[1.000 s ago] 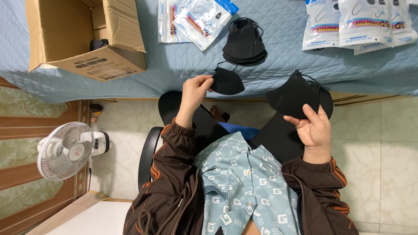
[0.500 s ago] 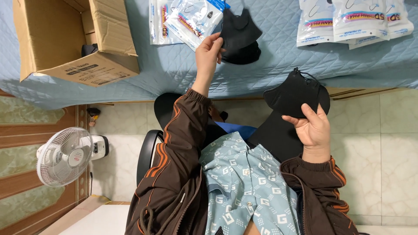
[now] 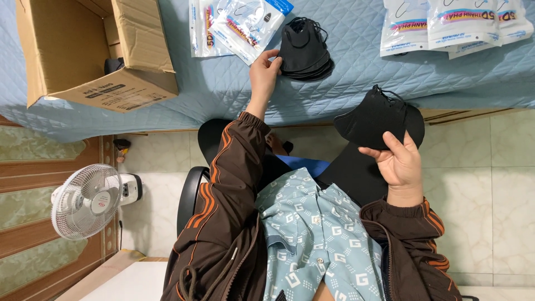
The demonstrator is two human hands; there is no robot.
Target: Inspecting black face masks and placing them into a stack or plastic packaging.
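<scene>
My left hand [image 3: 264, 68] reaches out over the blue quilted surface [image 3: 223, 89]. Its fingertips pinch the left edge of the top black mask on a stack of black face masks [image 3: 306, 49]. My right hand [image 3: 398, 161] is held over my lap, gripping a bundle of black masks [image 3: 379, 118] fanned upward, with ear loops sticking out on top. I wear a brown jacket with orange stripes over a patterned blue shirt.
An open cardboard box [image 3: 95, 53] lies at the left on the quilt. Clear mask packets [image 3: 234, 25] lie left of the stack, and several white packets [image 3: 451, 25] at the far right. A white fan [image 3: 86, 200] stands on the floor at the left.
My left hand carried a single black mask from the quilt's near edge up to the stack and laid it on top. My right hand kept its bundle in place.
</scene>
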